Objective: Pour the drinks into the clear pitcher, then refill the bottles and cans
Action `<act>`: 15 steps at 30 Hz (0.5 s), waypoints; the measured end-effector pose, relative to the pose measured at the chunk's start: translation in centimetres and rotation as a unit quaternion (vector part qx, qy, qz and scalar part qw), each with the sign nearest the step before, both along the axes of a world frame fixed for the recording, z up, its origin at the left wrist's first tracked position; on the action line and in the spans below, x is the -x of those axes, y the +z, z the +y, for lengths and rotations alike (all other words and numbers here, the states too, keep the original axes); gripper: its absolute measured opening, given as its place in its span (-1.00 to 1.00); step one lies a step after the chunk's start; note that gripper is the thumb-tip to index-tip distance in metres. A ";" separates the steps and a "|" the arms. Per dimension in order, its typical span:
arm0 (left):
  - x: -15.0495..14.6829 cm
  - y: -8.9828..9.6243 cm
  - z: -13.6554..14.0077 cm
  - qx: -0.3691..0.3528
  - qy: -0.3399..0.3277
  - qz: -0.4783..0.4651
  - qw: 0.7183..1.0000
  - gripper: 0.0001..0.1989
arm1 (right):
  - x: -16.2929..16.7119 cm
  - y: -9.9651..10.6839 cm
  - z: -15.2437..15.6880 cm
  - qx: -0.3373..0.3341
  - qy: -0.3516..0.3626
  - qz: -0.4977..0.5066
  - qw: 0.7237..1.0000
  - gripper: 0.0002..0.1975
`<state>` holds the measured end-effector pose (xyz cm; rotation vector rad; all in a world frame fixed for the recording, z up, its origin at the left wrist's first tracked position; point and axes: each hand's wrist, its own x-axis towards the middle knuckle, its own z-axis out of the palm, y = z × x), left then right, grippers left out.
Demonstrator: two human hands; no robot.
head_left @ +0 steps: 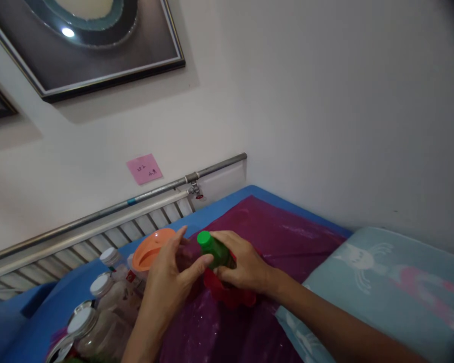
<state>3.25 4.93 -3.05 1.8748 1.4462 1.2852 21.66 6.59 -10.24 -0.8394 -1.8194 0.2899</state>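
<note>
Green bottle (220,253) with bright green cap, one, tilted, held above a red scalloped container (230,297); whether the two touch cannot be told. Right hand (242,259): grip closed around the bottle. Left hand (168,269): grip open, fingers spread, thumb tip just beside the bottle. Beneath: purple plastic sheet (287,227) over a blue surface (227,202). Left side: orange vessel (151,250) near the left hand; clear white-lidded jars (106,330) in a row. Right side: pale blue patterned cushion (333,282).
</note>
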 end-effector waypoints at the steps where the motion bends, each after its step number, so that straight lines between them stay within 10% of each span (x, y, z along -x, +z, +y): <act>1: 0.0 -0.5 -0.3 -0.013 0.015 -0.011 1.000 -0.20 | -0.2 0.1 0.1 0.015 -0.013 0.028 0.999 -0.35; 8: 0.6 -7.9 -1.4 -0.023 0.013 0.015 1.000 -0.59 | -2.9 0.3 3.3 0.030 -0.185 0.211 0.959 -0.36; 15: 0.4 -14.2 -1.5 -0.085 -0.051 0.054 0.994 -0.84 | -6.4 -3.4 8.6 0.020 -0.284 0.175 0.942 -0.36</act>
